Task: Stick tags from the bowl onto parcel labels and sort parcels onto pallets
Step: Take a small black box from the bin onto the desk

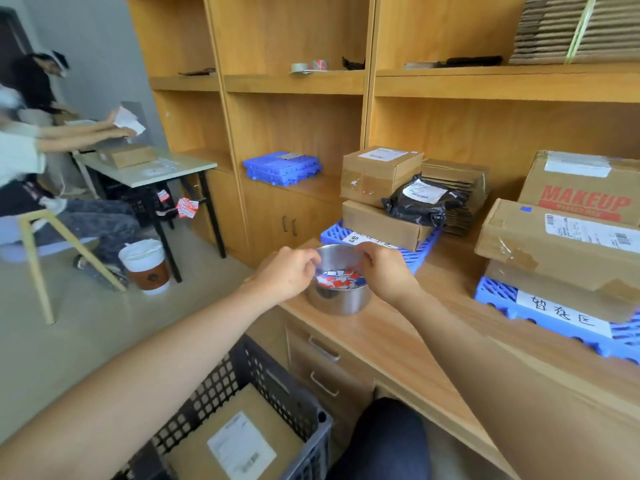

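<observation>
A steel bowl point(337, 299) stands on the wooden counter, holding several red, blue and white tags point(337, 280). My left hand point(287, 273) rests curled against the bowl's left rim. My right hand point(386, 270) hovers over its right rim, fingers pinched together above the tags; whether a tag is between them cannot be seen. Beyond the bowl a blue pallet point(420, 252) carries cardboard parcels point(379, 174) and a black bag parcel point(420, 202). To the right another blue pallet point(540, 315) with a handwritten sign bears taped boxes point(561, 247). A labelled parcel point(239, 441) lies in the dark crate point(277, 379) below me.
A third blue pallet point(282, 168) sits on the shelf ledge at back. Tape rolls point(308, 66) and flat cardboard point(575, 27) occupy upper shelves. A paper cup point(145, 266) stands on the floor. At left a person point(24, 150) works at a small table point(149, 169).
</observation>
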